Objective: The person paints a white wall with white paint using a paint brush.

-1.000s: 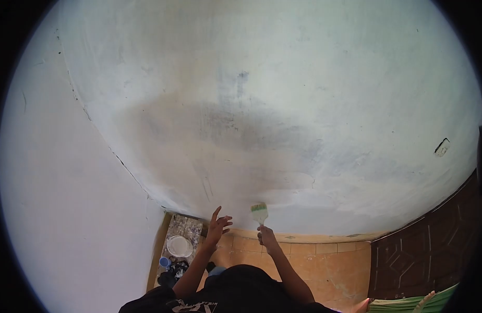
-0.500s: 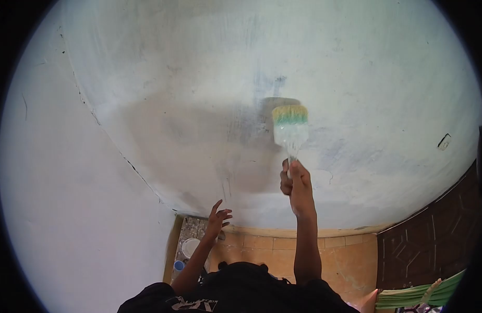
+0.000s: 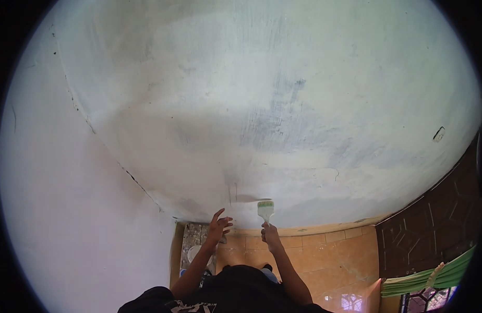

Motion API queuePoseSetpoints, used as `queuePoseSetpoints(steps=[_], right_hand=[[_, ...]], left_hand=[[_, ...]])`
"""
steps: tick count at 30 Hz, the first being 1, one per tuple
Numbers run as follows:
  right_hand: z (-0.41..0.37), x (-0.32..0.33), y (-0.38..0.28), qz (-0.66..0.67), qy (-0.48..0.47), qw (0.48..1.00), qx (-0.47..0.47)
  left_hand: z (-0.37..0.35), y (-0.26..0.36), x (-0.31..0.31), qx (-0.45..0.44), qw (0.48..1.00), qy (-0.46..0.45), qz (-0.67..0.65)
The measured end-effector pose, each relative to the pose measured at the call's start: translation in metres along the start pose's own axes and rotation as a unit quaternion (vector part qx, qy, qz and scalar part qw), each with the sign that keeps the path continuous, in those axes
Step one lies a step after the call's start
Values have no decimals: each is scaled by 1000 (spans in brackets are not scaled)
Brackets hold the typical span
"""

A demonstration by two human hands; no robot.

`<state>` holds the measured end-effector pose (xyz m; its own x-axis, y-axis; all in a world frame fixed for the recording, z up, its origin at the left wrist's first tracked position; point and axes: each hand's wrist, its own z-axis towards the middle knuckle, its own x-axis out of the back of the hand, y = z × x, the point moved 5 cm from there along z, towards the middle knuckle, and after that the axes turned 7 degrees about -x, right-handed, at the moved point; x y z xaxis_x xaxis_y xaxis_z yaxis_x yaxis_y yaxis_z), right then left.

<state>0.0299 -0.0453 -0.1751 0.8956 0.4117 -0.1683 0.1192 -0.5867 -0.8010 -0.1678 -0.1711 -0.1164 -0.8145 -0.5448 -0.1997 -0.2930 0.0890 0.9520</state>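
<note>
A wide paint brush [image 3: 265, 210] with a pale handle and green-tinted bristles is upright in my right hand [image 3: 271, 236], whose fingers wrap round the handle. Its bristle end is at the lower part of the white wall [image 3: 314, 120], which shows grey and bluish patches. To the left of the brush, my left hand [image 3: 218, 228] is raised near the foot of the wall with its fingers spread, holding nothing.
Below my left hand, a white container [image 3: 194, 254] stands on a paint-spattered surface [image 3: 191, 236]. Orange floor tiles [image 3: 324, 261] lie below the wall. At the right are a dark patterned door [image 3: 429, 229] and a green curtain [image 3: 449, 279].
My right hand has come down and slightly left with the brush, from mid-wall to near the wall's foot. My left hand stays raised in nearly the same place.
</note>
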Motion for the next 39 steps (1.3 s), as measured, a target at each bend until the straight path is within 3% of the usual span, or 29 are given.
queuePoseSetpoints(steps=[5,8,12,15,18,20,23,24,25,28,31,34,38,39], right_hand=[[-93,-40,-138,49,-77,990,102],[-167,-66,-234,28,-73,969,234],[-181,-84,-308,34,-94,936,339],[-130,-82,-295,11,-69,941,332],[-60,-64,-221,-44,-15,920,388],[-22,-49,-153,-37,-1,932,359],[9,-26,-50,-67,22,967,246],[9,-19,-22,-73,29,980,180],[6,-13,3,-25,4,998,51],[11,1,29,-48,31,995,-79],[-3,-12,-31,-58,19,998,3],[-68,-46,-120,-49,-71,995,56],[-150,-80,-219,-57,-125,955,263],[-163,-86,-242,-44,-116,955,271]], left_hand=[[0,13,-1,-5,1000,-7,13],[3,8,-1,-8,1000,-17,8],[1,20,-16,-13,999,-43,13],[3,21,-18,-12,999,-47,16],[12,12,-14,-17,999,-45,16],[17,6,-8,-21,999,-44,19],[21,9,-1,-26,999,-41,9],[25,8,2,-24,999,-38,6],[27,7,6,-21,999,-35,4],[27,13,6,-15,999,-28,8],[29,20,3,-18,999,-32,15],[33,21,-2,-18,999,-38,17],[34,24,-11,-14,999,-47,14],[33,27,-13,-14,998,-52,18]])
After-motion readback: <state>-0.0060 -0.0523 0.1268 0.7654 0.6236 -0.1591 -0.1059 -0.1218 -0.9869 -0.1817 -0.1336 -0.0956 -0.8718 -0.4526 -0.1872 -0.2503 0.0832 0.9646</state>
